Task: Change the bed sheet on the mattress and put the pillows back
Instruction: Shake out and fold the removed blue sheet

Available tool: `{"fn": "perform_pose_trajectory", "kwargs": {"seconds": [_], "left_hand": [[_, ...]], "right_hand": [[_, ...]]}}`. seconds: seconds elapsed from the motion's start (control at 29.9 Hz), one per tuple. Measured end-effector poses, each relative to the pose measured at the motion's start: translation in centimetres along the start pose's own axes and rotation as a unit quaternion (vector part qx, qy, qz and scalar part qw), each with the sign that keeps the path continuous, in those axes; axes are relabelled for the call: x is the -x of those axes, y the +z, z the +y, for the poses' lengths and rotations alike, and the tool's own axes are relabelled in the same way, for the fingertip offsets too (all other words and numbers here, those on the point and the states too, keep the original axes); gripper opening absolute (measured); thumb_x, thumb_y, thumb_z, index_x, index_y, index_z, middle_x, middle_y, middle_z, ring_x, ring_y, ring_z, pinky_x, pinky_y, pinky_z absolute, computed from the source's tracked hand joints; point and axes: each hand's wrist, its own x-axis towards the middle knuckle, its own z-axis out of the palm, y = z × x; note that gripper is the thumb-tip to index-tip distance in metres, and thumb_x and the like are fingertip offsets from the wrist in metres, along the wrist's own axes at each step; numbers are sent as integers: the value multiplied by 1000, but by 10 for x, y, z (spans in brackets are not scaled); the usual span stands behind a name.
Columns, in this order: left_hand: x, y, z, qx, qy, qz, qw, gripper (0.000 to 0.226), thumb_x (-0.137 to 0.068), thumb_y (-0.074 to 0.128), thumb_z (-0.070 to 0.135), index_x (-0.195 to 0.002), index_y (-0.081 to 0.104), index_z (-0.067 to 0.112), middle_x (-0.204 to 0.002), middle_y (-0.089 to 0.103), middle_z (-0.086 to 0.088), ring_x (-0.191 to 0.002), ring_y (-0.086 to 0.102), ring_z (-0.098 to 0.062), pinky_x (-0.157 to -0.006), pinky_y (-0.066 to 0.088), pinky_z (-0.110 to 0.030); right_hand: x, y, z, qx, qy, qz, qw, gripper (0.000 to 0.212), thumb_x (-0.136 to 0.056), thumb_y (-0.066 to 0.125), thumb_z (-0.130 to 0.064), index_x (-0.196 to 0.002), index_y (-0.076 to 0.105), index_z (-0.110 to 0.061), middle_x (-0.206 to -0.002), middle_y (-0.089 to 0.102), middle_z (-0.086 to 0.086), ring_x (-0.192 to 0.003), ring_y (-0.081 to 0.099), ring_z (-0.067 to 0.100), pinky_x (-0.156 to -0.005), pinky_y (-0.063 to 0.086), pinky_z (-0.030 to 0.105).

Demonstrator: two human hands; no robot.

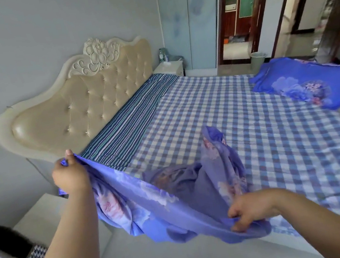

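So the purple floral sheet [174, 187] is bunched at the near corner of the bed by the headboard [82, 103], most of it slumped in a heap on the checked cover [267, 134], with a bit drooping off the near edge. One hem runs taut between the two hands, roughly along that near edge. The left hand [70, 176] pinches the hem up by the headboard corner, thumb on top; the right hand [250, 210] has its fingers curled round the hem further down the side. The bulk of the fabric lies away from both grips, toward the middle of the mattress, so I'd guess a flick outward across the bed comes next. Loads of open room out there, only the matching pillow [306, 82] sits near the far edge. A striped layer [130, 117] shows along the head edge.
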Motion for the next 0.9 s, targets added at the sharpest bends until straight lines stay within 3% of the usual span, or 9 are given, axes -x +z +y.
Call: {"fn": "perform_pose_trajectory", "kwargs": {"seconds": [0.17, 0.3, 0.43, 0.5, 0.57, 0.64, 0.77, 0.84, 0.9], "left_hand": [[69, 16, 7, 54, 21, -96, 994, 44, -96, 47, 44, -61, 37, 19, -66, 46, -4, -74, 44, -21, -70, 34, -30], [142, 15, -2, 10, 27, -190, 981, 48, -96, 50, 42, -58, 34, 15, -59, 41, -5, -61, 37, -26, -68, 33, -34], [211, 15, -7, -40, 40, -322, 945, 45, -94, 55, 37, -58, 37, 15, -58, 42, -5, -65, 41, -23, -65, 33, -31], [240, 18, -9, -96, 55, -418, 902, 40, -94, 55, 35, -62, 47, 12, -61, 49, -7, -71, 48, -23, -65, 37, -31], [262, 23, -10, -137, 56, -528, 836, 34, -94, 56, 36, -79, 64, 7, -80, 67, -14, -86, 62, -27, -84, 49, -34], [283, 27, -7, -159, 37, -629, 760, 35, -89, 62, 41, -92, 70, 6, -96, 72, -17, -97, 67, -30, -98, 48, -44], [319, 22, 14, -217, 42, -725, 652, 43, -88, 62, 47, -104, 68, 7, -92, 73, -13, -86, 70, -26, -84, 54, -36], [321, 23, 21, -199, 62, -710, 673, 51, -80, 66, 57, -96, 71, 8, -93, 73, -12, -87, 70, -28, -85, 54, -38], [312, 18, 28, -138, 108, -647, 742, 46, -78, 72, 51, -87, 70, 6, -85, 71, -9, -82, 67, -25, -77, 51, -32]], "right_hand": [[54, 48, 14, -46, 46, -87, 994, 34, -85, 66, -25, -54, 52, -22, -46, 42, -12, -49, 37, 1, -50, 29, 17], [137, 58, 66, -102, 86, 3, 991, 30, -66, 69, -48, -67, 56, -21, -58, 48, -12, -56, 42, -1, -55, 34, 17], [220, 69, 118, -110, 188, 70, 974, 38, -64, 73, -52, -75, 66, -16, -70, 60, -7, -66, 51, 7, -64, 39, 20], [263, 80, 137, -96, 248, 89, 960, 29, -74, 73, -45, -80, 70, -16, -71, 63, -10, -68, 54, 6, -67, 39, 20], [307, 91, 153, -97, 301, 129, 940, 25, -78, 72, -40, -79, 69, -16, -69, 62, -9, -67, 54, 6, -66, 39, 21], [351, 100, 166, -66, 368, 163, 913, 26, -83, 66, -41, -81, 66, -16, -75, 60, -5, -73, 54, 10, -69, 40, 23], [409, 118, 176, -85, 459, 341, 816, 22, -90, 59, -36, -78, 63, -18, -85, 59, 0, -89, 53, 21, -69, 41, 25], [409, 126, 172, -148, 422, 483, 753, 19, -88, 63, -26, -83, 65, -7, -90, 59, 12, -87, 51, 25, -72, 37, 31], [393, 134, 157, -217, 345, 577, 708, 19, -84, 69, -20, -76, 64, -3, -78, 59, 13, -73, 50, 25, -65, 36, 31]]}}
